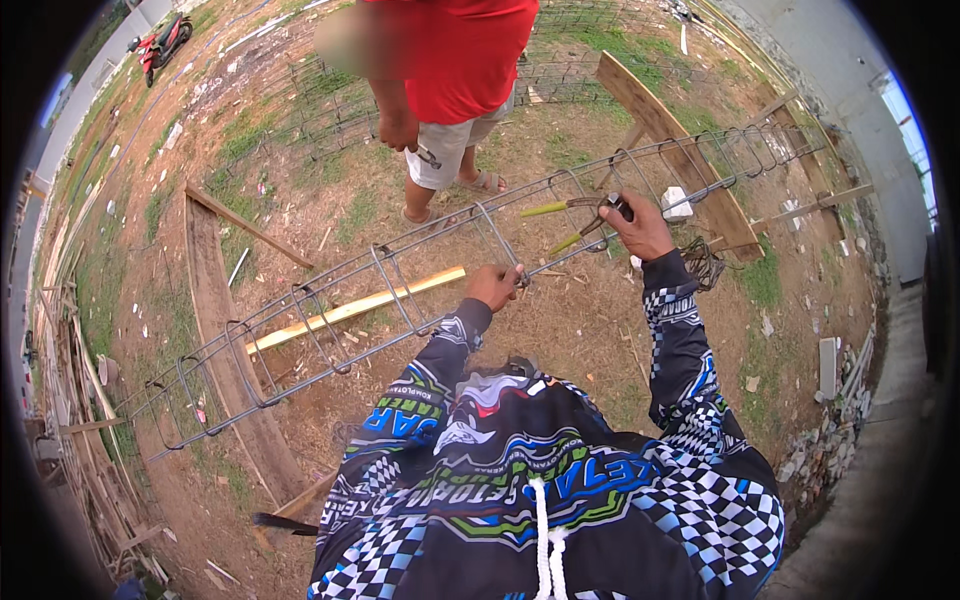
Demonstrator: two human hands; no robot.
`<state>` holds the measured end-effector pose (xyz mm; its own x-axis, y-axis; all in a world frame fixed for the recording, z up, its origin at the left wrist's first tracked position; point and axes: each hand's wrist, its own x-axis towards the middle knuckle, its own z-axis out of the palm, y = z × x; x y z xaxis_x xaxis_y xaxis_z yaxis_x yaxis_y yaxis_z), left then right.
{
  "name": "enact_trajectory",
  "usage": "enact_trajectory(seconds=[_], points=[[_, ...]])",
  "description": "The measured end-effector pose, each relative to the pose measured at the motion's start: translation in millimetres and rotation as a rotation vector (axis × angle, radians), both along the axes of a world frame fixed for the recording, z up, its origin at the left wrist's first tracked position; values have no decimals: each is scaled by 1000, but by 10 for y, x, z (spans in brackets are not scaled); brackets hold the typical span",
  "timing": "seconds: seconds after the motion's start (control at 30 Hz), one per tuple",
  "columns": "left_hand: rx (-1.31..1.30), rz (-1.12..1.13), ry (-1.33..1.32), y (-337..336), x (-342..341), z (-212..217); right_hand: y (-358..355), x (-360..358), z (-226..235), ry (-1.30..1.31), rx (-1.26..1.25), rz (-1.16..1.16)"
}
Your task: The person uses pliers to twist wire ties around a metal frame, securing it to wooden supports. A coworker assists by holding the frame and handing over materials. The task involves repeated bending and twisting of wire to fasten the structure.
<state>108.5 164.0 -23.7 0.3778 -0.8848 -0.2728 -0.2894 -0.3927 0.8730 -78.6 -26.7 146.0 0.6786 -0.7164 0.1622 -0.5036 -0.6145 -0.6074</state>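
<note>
A long rebar cage point(350, 366) of straight bars and square stirrups runs slantwise before me, from lower left to upper right. My left hand point(493, 288) is closed on the near bar where a stirrup crosses it; fingertips pinch the joint, and any wire there is too small to make out. Farther right, my right hand point(640, 226) grips the dark head end of yellow-handled pincers point(545, 210). The pincers' handles are spread and point left, over the cage. A bundle of thin tie wire point(700, 265) hangs beside my right wrist.
Across the cage stands a person in a red shirt point(465, 50), a metal tool point(428, 157) in hand. Wooden planks point(680, 150) on supports bear the cage at both ends. A yellowish batten point(355, 311) lies below it. Rubble point(825, 455) lines the right wall.
</note>
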Motion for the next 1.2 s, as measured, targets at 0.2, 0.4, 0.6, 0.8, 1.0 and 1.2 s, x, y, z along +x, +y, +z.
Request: enact_trajectory(seconds=[0.2,0.4,0.6,0.8,1.0,1.2], points=[[23,30,-7,66,30,96,85,-675,881,-959,402,-154],[29,12,23,-9,37,161,657,-671,-512,-943,961,-324],[-30,-64,69,20,89,60,1027,-824,-841,-191,1278,-97],[-132,-106,90,99,85,-44,1069,-775,-504,286,1434,286],[-85,-167,81,94,114,87,987,-655,-576,416,1386,237],[-21,-66,111,88,51,218,866,-537,-642,478,1311,180]])
